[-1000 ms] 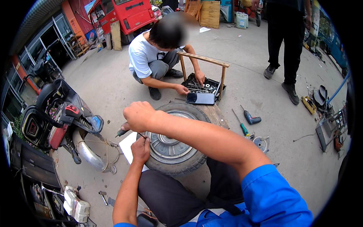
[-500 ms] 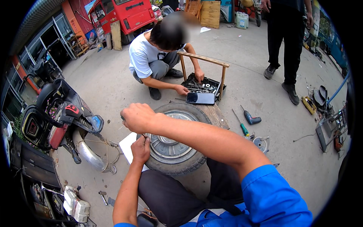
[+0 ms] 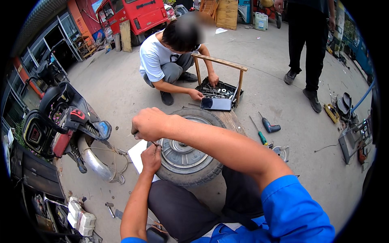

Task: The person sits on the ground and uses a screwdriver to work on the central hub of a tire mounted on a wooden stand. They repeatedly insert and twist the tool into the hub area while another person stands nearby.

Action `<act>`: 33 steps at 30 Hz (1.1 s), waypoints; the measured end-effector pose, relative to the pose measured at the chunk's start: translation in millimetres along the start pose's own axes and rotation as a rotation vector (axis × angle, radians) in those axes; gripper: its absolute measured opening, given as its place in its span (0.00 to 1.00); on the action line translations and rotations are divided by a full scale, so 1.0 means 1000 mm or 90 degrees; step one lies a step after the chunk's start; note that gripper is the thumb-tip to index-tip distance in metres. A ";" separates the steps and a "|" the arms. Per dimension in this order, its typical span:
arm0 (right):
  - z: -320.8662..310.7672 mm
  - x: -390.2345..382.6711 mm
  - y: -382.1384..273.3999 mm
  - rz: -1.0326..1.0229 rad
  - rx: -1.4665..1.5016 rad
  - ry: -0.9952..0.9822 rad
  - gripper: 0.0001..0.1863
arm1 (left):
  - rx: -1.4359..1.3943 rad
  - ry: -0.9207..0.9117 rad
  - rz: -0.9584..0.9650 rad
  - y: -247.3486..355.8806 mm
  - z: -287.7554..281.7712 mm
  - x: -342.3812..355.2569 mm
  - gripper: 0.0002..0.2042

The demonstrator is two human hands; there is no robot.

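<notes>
In front of my knees lies a wheel (image 3: 194, 178) with a black tyre and a grey metal hub. My right hand (image 3: 150, 123) is closed in a fist above the wheel's left side. A small dark end of something sticks out under its fingers, the rest hidden by the hand. Just below, my left hand (image 3: 151, 158) is closed at the left edge of the hub, with thumb and fingers pinched together. A thin dark rod-like piece (image 3: 154, 143) pokes up from the pinch. What it belongs to cannot be made out. A white sheet (image 3: 137, 156) lies beside the wheel.
A crouching person (image 3: 156, 60) reaches into a toolbox (image 3: 223, 89) with a phone (image 3: 216, 104) at its front. A green-handled screwdriver (image 3: 262, 138) and a drill (image 3: 270, 125) lie right. A scooter (image 3: 73, 117) stands left; another person (image 3: 306, 44) stands far right.
My right fist has shifted slightly right and turned, so a dark end shows beneath its fingers. My left hand stays at the hub's edge. The view has moved a little.
</notes>
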State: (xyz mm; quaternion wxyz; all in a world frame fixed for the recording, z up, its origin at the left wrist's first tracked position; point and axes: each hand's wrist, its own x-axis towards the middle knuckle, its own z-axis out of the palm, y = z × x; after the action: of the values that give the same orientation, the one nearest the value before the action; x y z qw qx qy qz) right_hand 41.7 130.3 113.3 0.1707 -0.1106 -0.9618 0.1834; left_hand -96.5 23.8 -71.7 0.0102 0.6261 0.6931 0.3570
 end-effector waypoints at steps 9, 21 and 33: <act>0.001 0.010 -0.009 -0.009 -0.169 0.060 0.10 | 0.026 -0.018 0.017 0.007 -0.001 0.003 0.08; -0.004 0.010 -0.005 0.228 0.043 -0.026 0.12 | -0.017 0.005 -0.007 0.000 0.002 0.000 0.08; 0.003 0.000 0.004 0.082 -0.151 0.104 0.26 | -0.011 0.010 0.006 0.003 0.005 0.002 0.07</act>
State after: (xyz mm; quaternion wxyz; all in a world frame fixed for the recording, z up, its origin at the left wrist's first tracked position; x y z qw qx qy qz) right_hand 41.5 132.7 108.8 0.2218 -0.2056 -0.9506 0.0698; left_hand -91.9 27.6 -73.2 0.0086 0.6264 0.6872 0.3678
